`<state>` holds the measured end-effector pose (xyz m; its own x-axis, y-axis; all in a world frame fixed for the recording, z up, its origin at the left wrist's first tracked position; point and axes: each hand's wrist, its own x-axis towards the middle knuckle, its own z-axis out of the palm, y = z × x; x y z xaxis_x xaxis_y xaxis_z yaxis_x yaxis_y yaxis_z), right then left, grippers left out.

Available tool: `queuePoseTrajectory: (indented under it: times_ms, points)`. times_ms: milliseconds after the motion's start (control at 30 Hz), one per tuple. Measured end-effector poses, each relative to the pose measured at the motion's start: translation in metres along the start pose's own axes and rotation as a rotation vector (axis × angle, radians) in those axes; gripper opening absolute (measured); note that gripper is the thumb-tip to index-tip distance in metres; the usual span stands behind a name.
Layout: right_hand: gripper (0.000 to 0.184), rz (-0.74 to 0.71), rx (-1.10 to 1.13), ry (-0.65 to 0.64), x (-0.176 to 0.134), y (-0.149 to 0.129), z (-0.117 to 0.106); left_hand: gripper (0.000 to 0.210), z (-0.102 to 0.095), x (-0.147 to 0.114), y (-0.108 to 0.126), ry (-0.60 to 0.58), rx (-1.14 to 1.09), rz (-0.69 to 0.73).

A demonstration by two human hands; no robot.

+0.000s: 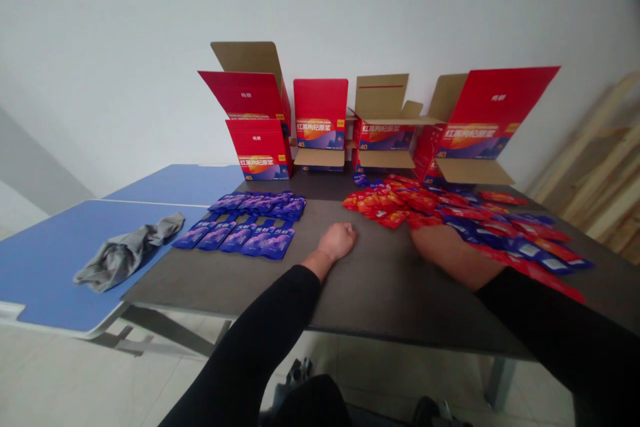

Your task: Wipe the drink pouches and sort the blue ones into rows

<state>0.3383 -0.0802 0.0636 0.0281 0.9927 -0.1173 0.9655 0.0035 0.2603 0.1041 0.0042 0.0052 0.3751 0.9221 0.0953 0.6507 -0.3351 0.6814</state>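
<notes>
Red pouches [373, 200] look light, soft (better pinch an edge); left hand [339, 240] has curled fingers, right hand [431, 241] I cannot tell.

One left hand [339, 241], one right hand [439, 248], one dark table [377, 290] and one gray cloth [120, 259] are being shown along with four stacks of red boxes [321, 133] and a front row of five purple pouches [235, 237], while the red pouches [393, 201] are being hidden from exact count by their overlap
</notes>
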Motion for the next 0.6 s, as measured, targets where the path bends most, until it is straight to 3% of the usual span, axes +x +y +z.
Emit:
queuePoseTrajectory:
  times_ms: [167, 400, 600]
  points:
    - [0.038, -0.056, -0.082, 0.001, -0.015, 0.019, 0.007, 0.019, 0.000, 0.001, -0.001, 0.001, -0.006, -0.003]
    - [0.040, -0.142, -0.188, 0.024, -0.014, 0.025, 0.026, 0.018, 0.000, 0.002, 0.000, 0.003, -0.007, 0.016]
    - [0.036, -0.186, -0.136, 0.027, -0.012, 0.021, 0.020, 0.019, 0.001, 0.002, 0.000, 0.001, 0.017, 0.021]
